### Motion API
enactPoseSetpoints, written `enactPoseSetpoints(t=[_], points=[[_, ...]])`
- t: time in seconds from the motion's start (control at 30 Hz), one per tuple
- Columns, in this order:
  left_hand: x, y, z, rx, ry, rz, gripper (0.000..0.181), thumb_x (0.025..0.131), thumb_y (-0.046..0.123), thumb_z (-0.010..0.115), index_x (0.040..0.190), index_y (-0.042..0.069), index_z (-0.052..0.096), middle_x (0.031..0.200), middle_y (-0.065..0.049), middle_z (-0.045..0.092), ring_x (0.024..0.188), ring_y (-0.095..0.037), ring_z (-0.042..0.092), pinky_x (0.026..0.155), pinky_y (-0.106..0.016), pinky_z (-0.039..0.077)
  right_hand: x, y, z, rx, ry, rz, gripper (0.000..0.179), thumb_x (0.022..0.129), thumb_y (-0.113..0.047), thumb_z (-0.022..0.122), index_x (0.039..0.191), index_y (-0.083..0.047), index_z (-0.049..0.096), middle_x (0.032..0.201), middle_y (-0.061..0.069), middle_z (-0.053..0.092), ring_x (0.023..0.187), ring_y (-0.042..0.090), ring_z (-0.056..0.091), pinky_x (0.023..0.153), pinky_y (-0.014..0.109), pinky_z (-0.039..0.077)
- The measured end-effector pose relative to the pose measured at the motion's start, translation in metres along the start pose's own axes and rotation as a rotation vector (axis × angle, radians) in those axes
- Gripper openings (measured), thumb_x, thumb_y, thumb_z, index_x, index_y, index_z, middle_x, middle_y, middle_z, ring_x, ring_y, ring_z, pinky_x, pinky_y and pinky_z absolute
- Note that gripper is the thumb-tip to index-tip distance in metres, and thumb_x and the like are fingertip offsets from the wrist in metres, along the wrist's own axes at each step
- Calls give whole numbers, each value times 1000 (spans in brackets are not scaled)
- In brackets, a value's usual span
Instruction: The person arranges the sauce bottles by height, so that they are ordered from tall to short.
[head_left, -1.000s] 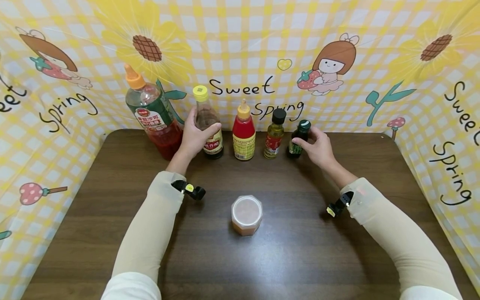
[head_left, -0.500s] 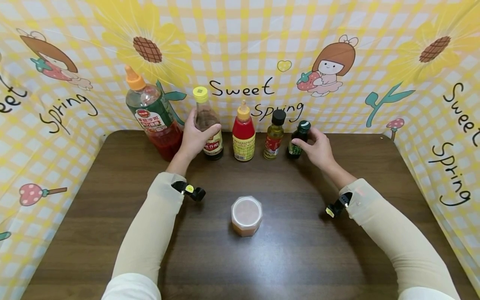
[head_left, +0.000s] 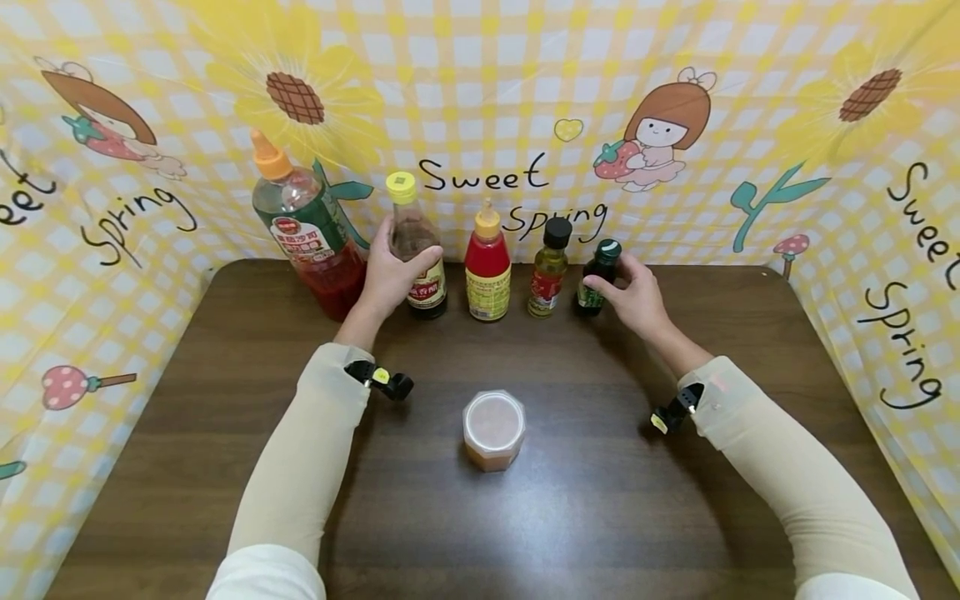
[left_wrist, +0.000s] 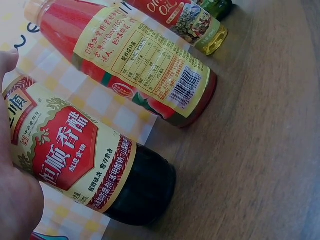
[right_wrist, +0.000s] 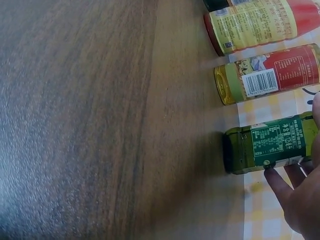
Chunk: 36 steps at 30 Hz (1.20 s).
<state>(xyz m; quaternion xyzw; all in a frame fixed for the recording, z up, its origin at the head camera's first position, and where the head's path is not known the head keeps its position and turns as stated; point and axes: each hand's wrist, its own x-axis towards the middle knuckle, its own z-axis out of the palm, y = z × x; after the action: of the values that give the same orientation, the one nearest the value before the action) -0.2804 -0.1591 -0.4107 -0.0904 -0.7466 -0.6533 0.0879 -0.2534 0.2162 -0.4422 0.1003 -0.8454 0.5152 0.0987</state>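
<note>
My left hand (head_left: 390, 279) grips a vinegar bottle (head_left: 426, 292) with a yellow cap, the thumb across its front. In the left wrist view the same vinegar bottle (left_wrist: 75, 150) shows a cream and red label and dark liquid at its base. My right hand (head_left: 637, 293) holds a small green glass bottle (head_left: 589, 298) with a dark green cap, thumb on its near side. The right wrist view shows fingers around that green bottle (right_wrist: 272, 144). Both bottles stand upright at the back of the table. Fingers behind the vinegar bottle are hidden.
Between the hands stand a red sauce bottle (head_left: 487, 275) and a small olive oil bottle (head_left: 547, 283) with a black cap. A large ketchup bottle (head_left: 309, 242) is left of my left hand. A lidded octagonal jar (head_left: 493, 423) sits mid-table. Patterned cloth (head_left: 480, 100) rises behind.
</note>
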Motion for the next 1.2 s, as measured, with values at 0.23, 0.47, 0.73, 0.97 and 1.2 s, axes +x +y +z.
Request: enactPoseSetpoints(t=[0.23,0.47,0.73,0.97,1.2], points=[[0,-1,0,8,5,-4,65,86,20,81,141,10,47,131,-10,55,122,-22,53,103,-40,44,-1,-2,-1,-25,-32,28,39,94,-18,75,125,2,61,117,19,68,104,13,60,88,25,48],[-1,-1,1,4,2,2,66,86,20,81,142,9,46,132,-11,55,122,-23,53,103,-40,44,0,-3,-3,-45,-62,66,43,95,-21,74,127,2,56,123,21,65,114,30,60,96,41,48],[0,-1,0,-2,0,6,68,86,20,80,144,9,45,133,-11,54,123,-22,53,104,-39,43,-5,-10,-13,-50,-178,85,62,98,-17,71,147,3,39,142,27,49,138,41,43,114,58,33],[-1,-1,0,-1,3,12,67,86,18,80,142,8,46,133,-11,55,122,-22,53,104,-40,43,-20,-13,-28,-180,-275,66,82,101,-29,66,161,-1,18,164,24,20,152,41,15,119,62,18],[-1,-1,0,1,2,11,67,86,19,80,143,8,46,133,-11,55,122,-22,54,104,-41,43,-45,-21,-38,-146,-311,15,84,101,-25,66,164,-9,11,169,19,6,155,37,5,119,64,12]])
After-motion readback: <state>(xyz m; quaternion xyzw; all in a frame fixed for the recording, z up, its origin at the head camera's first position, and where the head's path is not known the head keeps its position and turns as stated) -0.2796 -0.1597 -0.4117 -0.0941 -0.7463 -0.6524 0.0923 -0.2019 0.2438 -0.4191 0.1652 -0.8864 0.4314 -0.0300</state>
